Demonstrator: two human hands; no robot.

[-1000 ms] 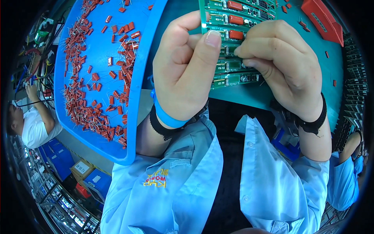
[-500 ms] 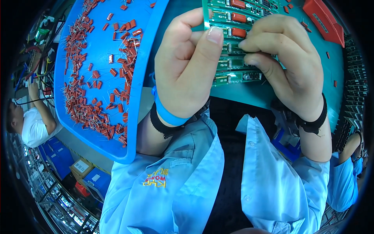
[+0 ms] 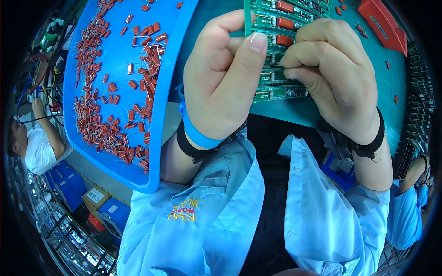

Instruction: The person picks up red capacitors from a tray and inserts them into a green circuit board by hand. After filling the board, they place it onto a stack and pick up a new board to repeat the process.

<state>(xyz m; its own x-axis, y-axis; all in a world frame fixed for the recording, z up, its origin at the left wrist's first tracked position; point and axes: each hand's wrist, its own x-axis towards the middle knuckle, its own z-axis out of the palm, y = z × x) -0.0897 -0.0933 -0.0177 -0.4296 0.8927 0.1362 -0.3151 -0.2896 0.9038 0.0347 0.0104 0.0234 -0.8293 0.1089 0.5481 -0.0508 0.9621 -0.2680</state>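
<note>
A green circuit board panel [image 3: 276,94], made of several narrow strips, is held up in front of me. My left hand [image 3: 218,80] grips its left edge, thumb on top and fingers bent behind. Red box-shaped capacitors [image 3: 285,23] sit on the upper strips; the lower strips that show carry none. Over the panel's right side, my right hand [image 3: 338,76] has its thumb and forefinger pinched together at one of the middle strips. What lies between those fingertips, if anything, is hidden. The right hand also covers part of the strips.
A blue tray [image 3: 156,133] of loose red capacitors [image 3: 113,87] stands at the left. On the green work surface [image 3: 384,92] lie a red container [image 3: 380,25] and a few stray capacitors. More boards [image 3: 419,92] stand at the far right. Other people are on both sides.
My right hand has shifted slightly left and its fingertips have come closer to the lower strips. The panel and my left thumb have moved a little to the right.
</note>
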